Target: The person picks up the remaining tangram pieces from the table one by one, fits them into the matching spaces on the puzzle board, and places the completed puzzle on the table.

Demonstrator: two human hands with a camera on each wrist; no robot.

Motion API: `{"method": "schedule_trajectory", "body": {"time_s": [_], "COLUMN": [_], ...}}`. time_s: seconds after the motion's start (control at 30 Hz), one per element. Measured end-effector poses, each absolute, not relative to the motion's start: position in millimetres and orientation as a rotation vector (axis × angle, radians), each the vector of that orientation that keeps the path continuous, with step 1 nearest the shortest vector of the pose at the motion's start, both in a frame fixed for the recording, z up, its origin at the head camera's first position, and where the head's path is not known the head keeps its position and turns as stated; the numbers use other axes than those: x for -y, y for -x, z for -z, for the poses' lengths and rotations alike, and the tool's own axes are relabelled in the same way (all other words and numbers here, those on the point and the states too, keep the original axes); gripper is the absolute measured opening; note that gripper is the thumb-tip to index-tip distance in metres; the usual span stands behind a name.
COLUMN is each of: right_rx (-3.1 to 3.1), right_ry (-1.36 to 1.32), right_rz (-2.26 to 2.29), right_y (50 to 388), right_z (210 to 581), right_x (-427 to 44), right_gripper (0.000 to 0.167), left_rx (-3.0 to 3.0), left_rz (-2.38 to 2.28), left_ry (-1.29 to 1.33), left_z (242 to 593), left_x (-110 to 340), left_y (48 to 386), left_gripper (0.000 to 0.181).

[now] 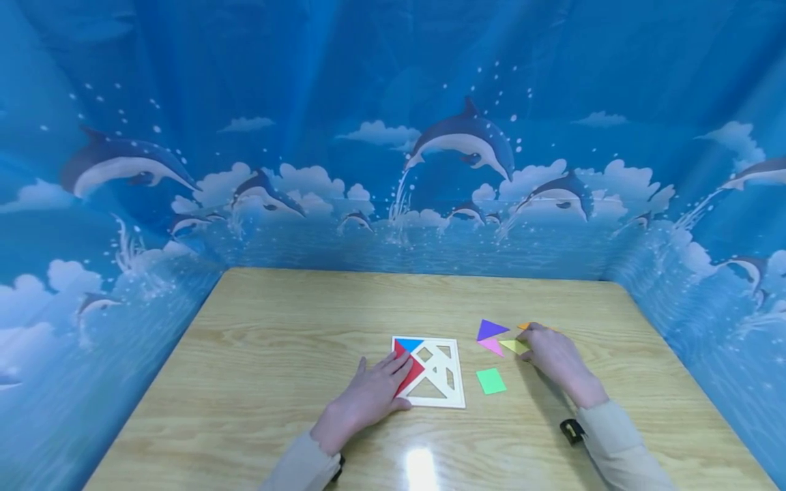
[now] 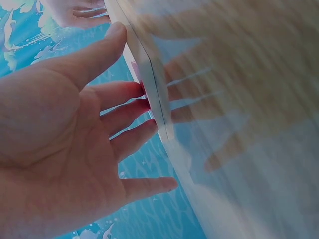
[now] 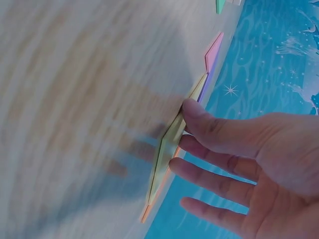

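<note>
A white tangram tray (image 1: 460,395) lies on the table with a red triangle (image 1: 413,376) and a blue triangle (image 1: 408,344) set in its left part. My left hand (image 1: 371,392) has its fingers stretched over the tray. Its middle fingertips touch the red triangle, and the thumb is at the tray's near edge. To the right, my right hand (image 1: 557,358) is over a flat yellow piece (image 3: 172,134), thumb and fingertips touching it and spread apart. An orange piece (image 1: 524,326) is partly hidden behind that hand.
Between tray and right hand lie a purple triangle (image 1: 491,330), a pink triangle (image 1: 492,346) and a green square (image 1: 491,381). The wooden table (image 1: 295,314) is bordered by a blue dolphin-print curtain (image 1: 344,245) at the back and sides.
</note>
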State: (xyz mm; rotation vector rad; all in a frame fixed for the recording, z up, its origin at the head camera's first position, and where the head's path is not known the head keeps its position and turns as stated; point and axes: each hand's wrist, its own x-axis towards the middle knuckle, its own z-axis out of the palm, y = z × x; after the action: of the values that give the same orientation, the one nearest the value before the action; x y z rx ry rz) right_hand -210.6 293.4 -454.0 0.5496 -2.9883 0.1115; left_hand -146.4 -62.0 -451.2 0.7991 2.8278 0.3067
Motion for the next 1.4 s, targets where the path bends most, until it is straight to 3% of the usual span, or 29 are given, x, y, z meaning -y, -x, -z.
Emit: {"method": "schedule_trajectory", "body": {"time_s": [0.37,0.63,0.97,1.4], "right_rx": [3.035,2.989,2.898,2.856], "right_ry": [-0.473,-0.509,-0.365,-0.190], "right_rz": [-0.198,-0.333,-0.647,-1.043], "right_y": [217,213,204,189], "right_z": [453,446,432,427], "right_x": [-298,-296,-279,-252], "right_gripper": [0.039,0.022,0.018,0.044], "left_rx": [-2.831,-2.829,-2.830,-2.833], "left_rz": [-0.297,-0.302,-0.302,-0.286], "left_ry": [-0.806,-0.798,-0.803,-0.811], "left_z": [452,451,452,452], "left_x": [61,62,63,62], "left_y": [146,146,147,147], "left_gripper": [0.073,0.072,0.072,0.072]}}
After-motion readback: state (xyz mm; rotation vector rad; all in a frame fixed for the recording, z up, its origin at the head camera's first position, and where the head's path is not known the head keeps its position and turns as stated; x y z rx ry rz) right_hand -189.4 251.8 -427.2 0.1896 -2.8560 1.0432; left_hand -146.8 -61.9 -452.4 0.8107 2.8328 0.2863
